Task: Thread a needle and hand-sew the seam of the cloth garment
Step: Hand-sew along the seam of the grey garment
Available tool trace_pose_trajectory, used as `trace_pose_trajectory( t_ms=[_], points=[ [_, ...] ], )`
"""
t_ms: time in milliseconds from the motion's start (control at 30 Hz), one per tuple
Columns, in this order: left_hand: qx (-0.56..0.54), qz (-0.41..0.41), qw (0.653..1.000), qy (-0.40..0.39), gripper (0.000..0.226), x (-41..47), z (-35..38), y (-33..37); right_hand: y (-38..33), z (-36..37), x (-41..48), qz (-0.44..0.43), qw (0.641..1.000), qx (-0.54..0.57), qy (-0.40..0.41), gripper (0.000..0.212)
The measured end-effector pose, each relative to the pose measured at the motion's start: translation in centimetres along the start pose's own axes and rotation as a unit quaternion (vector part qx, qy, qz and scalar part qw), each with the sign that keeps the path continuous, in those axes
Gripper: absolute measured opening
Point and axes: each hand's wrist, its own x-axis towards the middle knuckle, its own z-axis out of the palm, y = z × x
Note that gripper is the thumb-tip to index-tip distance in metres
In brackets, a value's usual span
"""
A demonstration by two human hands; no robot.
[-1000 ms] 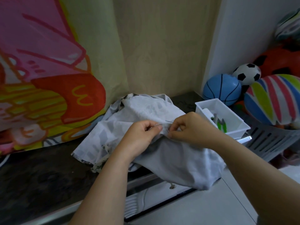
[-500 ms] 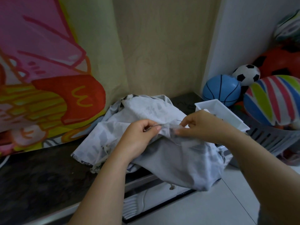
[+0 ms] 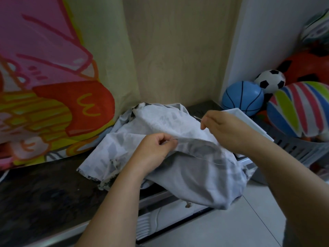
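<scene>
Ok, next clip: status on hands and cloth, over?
Left hand pinches garment seam. Right hand pinches needle, held above it. Nothing blocking.

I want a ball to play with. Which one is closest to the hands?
The blue ball, just beyond the right hand. The soccer ball, striped ball and orange ball lie farther right.

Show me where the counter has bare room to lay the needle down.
The dark counter is bare left of the garment, between the printed banner behind and the counter's front edge. A narrow strip shows behind the garment by the wall. Right is crowded: white tray, basket of balls, right hand pinching the needle.
</scene>
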Motion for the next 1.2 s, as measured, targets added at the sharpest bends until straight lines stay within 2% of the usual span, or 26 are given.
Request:
trace_pose_trajectory(
  t_ms=[100, 167, 233, 333, 900, 1100, 1200],
  points=[
    [0.003, 0.003, 1.000, -0.003, 0.017, 0.0, 0.0, 0.0, -1.4, 1.2, -0.9, -0.019, 0.996, -0.005, -0.089, 0.024],
    [0.013, 0.007, 1.000, 0.003, 0.018, -0.1, 0.0, 0.1, -1.5, 2.4, -1.2, 0.006, 0.989, 0.001, -0.146, 0.022],
    [0.008, 0.007, 1.000, 0.010, 0.020, -0.2, 0.1, 0.2, -1.0, 3.2, -1.2, 0.025, 0.986, -0.013, -0.166, 0.022],
    [-0.006, 0.006, 1.000, 0.013, 0.020, -0.2, 0.1, 0.2, -0.3, 3.5, -1.0, 0.032, 0.986, -0.037, -0.159, 0.024],
    [0.006, 0.012, 1.000, 0.016, 0.018, -0.4, 0.2, 0.5, -0.6, 3.7, -0.9, 0.040, 0.989, -0.011, -0.145, 0.025],
    [0.066, 0.078, 0.993, 0.062, 0.016, -0.5, 0.8, 0.5, -0.9, 4.1, -1.0, 0.033, 0.990, -0.012, -0.134, 0.032],
    [0.057, 0.085, 0.994, 0.045, 0.015, -0.8, 1.3, 0.7, -1.1, 4.7, -0.6, 0.036, 0.993, 0.001, -0.113, 0.028]
  ],
)
